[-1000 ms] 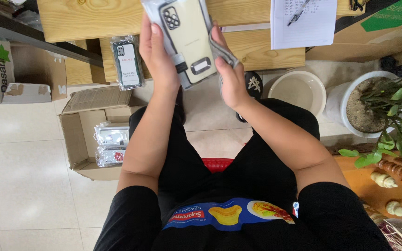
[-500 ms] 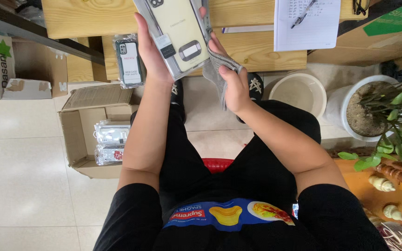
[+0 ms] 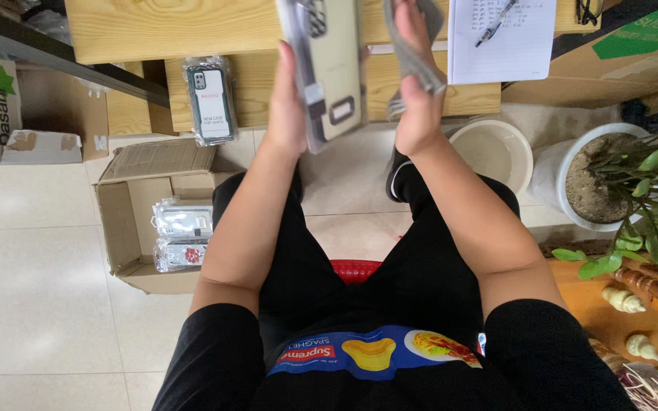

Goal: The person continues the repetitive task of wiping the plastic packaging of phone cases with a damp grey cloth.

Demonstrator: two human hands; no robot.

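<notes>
The left hand (image 3: 289, 114) is closed around the lower edge of a pale beige phone case with a dark camera cut-out, sealed in a clear plastic sleeve (image 3: 327, 68); the fingers wrap behind it and the case stands nearly upright above the person's lap, in front of the light wooden tabletop (image 3: 176, 27). The right hand (image 3: 418, 106) is closed in a fist on a strip of grey, crumpled plastic wrapping (image 3: 409, 57), held just beside the case and apart from it. To do this step well, the left hand should probably grip the case by its edges only, keeping the sleeve taut, while the right hand draws the grey strip clear along its length rather than sideways, to avoid tearing. A second packaged phone case, dark-framed (image 3: 211, 99), leans against the tabletop's front. An open brown cardboard box (image 3: 127, 221) on the tiled floor holds further wrapped cases (image 3: 183, 232). A lined paper sheet with a pen (image 3: 500, 38) lies on the tabletop.
</notes>
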